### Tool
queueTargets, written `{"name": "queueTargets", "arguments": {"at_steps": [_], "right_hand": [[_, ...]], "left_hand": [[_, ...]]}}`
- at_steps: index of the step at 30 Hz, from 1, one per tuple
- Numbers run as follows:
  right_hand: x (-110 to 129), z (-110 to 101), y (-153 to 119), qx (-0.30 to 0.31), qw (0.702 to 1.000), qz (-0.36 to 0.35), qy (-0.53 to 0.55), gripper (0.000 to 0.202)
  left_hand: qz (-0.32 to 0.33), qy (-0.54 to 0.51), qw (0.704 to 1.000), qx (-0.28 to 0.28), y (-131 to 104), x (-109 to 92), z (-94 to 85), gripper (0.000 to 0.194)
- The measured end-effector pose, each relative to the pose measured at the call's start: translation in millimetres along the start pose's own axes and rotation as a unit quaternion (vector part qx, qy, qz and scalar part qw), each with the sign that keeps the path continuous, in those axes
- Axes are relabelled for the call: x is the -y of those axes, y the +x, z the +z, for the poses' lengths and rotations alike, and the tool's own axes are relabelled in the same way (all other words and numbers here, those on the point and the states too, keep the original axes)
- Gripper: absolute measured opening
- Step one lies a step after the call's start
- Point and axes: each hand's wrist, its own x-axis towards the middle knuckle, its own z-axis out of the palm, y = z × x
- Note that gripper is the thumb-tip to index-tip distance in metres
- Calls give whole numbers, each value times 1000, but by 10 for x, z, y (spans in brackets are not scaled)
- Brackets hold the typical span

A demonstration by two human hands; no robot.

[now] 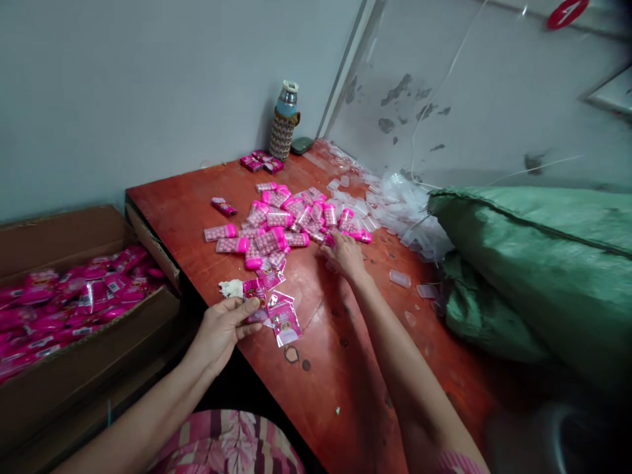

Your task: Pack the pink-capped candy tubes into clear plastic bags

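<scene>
My left hand (232, 322) is closed, with thumb and fingers pinching a pink printed card (253, 289) at the table's near left edge. Several more pink printed cards (285, 320) lie loose just right of it, and a crumpled white piece (230, 288) shows beyond its fingers. My right hand (345, 255) is at the near right side of a pile of clear, pink-capped containers (270, 240) filled with small pink balls. Its fingers are bent together around something clear and pinkish, mostly hidden by the hand.
Clear plastic sleeves (395, 204) are heaped at the back right, beside a large green sack (538, 263). A flask in a knitted cover (282, 135) stands by the wall near pink packs (261, 161). Left of the red table (316, 368), a cardboard box (143, 313) holds pink packs.
</scene>
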Motion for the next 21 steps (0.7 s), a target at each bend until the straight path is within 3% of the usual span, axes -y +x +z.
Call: {"name": "queueTargets", "arguments": {"at_steps": [3,6,10,13,16,19,21], "right_hand": [[-67,69,-122,-9,1000,-3,-5,45],[-245,118,-433,-24,999,-7,31,52],[-516,96,-924,-37,996,17,74,38],[-679,-39,-1170,-59,995,13,85,32],[-881,-259,-1214,-131,988,60,47,36],[-1069,-436,-1056,-216,965,133,-69,40],[-1099,-453,-874,-194,969,122,-89,41]], "left_hand": [[1,-8,1000,1,1,-15,12,8],[3,-16,1000,-3,11,-24,6,7],[-13,-20,1000,8,27,1,28,8],[-25,-23,999,16,37,29,65,6],[-26,-23,999,19,41,49,89,5],[-28,-29,999,16,35,64,103,6],[-34,-37,999,10,27,76,118,7]]}}
